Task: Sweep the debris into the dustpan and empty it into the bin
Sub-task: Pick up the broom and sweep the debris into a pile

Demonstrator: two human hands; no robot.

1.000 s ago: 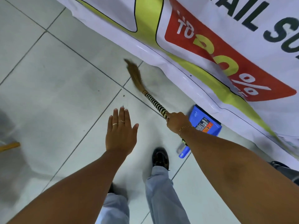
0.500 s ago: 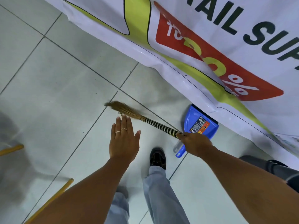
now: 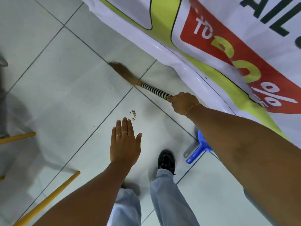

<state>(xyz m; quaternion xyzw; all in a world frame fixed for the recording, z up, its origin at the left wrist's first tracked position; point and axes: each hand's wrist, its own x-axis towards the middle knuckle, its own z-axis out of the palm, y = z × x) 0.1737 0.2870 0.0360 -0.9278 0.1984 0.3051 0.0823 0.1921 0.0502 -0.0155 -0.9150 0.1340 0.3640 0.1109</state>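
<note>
A short hand broom (image 3: 146, 86) with brown bristles and a black-and-yellow striped handle lies low over the pale tiled floor, bristles pointing up-left. My right hand (image 3: 183, 103) grips the handle's end. A small heap of brown crumbs (image 3: 133, 113) sits on the tile between the broom and my left hand (image 3: 124, 143), which hovers flat and empty with fingers together just below the crumbs. A blue dustpan (image 3: 197, 148) rests on the floor to the right, mostly hidden behind my right forearm, only its handle showing.
A large printed banner (image 3: 219, 46) covers the floor along the top right. Two yellow poles (image 3: 48, 199) lie at the lower left, with another one (image 3: 17, 137) above. My black shoe (image 3: 166, 160) and grey trouser legs stand at bottom centre.
The broom swung in toward my left hand, then back out up-left, leaving a small heap of crumbs by my fingertips. The view shifted and my right arm now covers most of the dustpan.
</note>
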